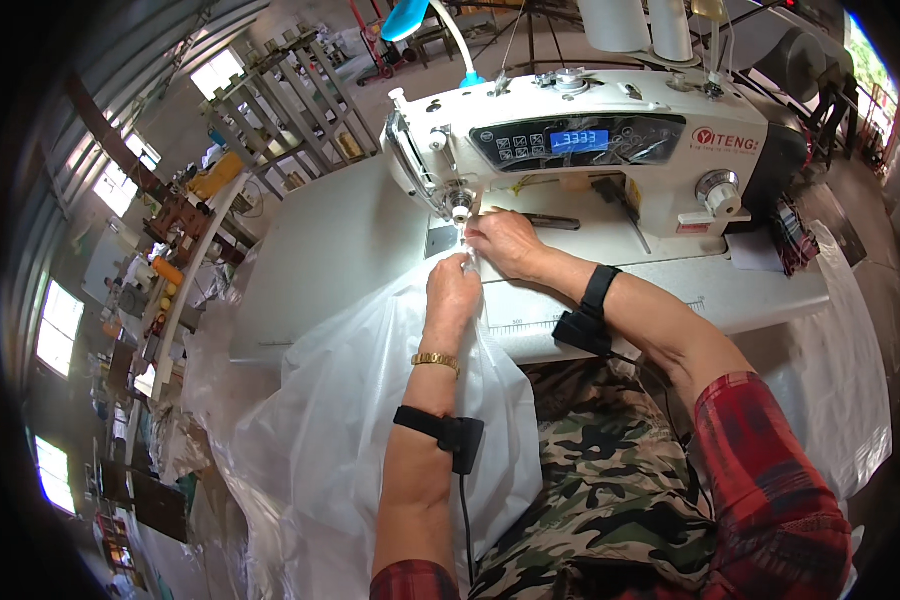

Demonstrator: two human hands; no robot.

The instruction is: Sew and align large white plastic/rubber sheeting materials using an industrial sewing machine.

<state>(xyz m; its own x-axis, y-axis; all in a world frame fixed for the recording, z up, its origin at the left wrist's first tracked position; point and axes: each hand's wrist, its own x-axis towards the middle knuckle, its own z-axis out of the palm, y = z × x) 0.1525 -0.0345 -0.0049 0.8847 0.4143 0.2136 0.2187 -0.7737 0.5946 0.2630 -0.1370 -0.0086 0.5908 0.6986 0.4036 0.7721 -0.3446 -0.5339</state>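
Note:
A white sewing machine (590, 130) with a lit blue display stands before me. A large sheet of thin white material (340, 380) falls from the machine bed over the table edge and across my lap. My left hand (452, 292) is closed on a gathered edge of the sheet, just in front of the needle area. My right hand (505, 243) is closed on the same edge beside the presser foot, its fingertips close to the needle. The edge between the two hands is narrow, and the needle tip is hard to make out.
Behind my right hand lie dark tweezers (552, 221) and a pair of dark scissors (622, 208) on the machine bed. White thread cones (615, 22) stand above the machine. A blue lamp (406, 18) hangs over it. Checked cloth (792, 237) lies at the right; a cluttered bench (185, 300) runs along the left.

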